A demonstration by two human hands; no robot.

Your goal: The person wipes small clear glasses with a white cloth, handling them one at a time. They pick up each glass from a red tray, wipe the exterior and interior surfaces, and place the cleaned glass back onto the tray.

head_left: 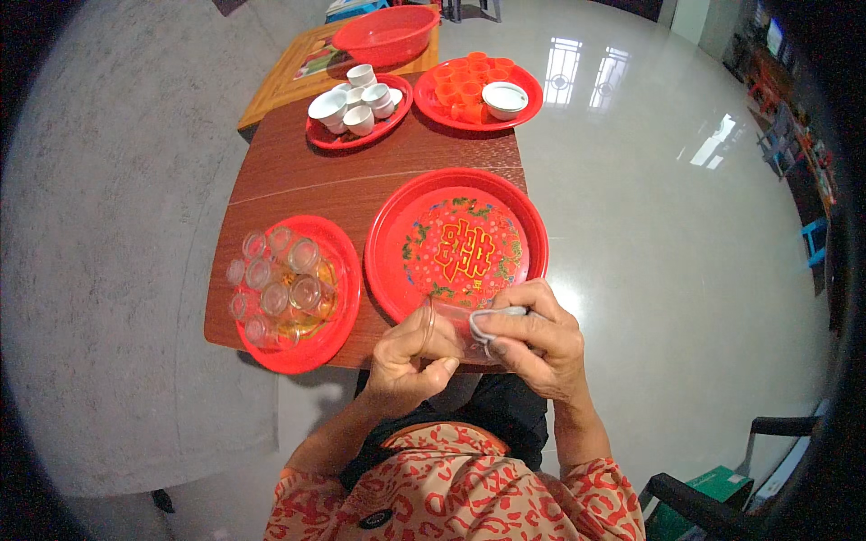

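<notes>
My left hand (408, 359) is wrapped round one end of a clear glass (448, 330), held on its side over the table's near edge. At the glass's other end, my right hand (547, 341) pinches a pale grey cloth (492, 322) against the rim, its fingers partly at the opening. Just beyond both hands lies a round red tray (383, 261) with a patterned middle and nothing standing on it. To the left, an oval red tray (347, 311) carries several clear glasses (275, 298), some upright and close together.
Farther back on the brown table (298, 189), a red plate (316, 137) bears white cups (358, 120). Beside it another red tray (532, 113) holds orange cups (462, 88) and a white bowl (504, 99). A red basin (388, 38) stands at the far end. A dark chair armrest (699, 505) is at lower right.
</notes>
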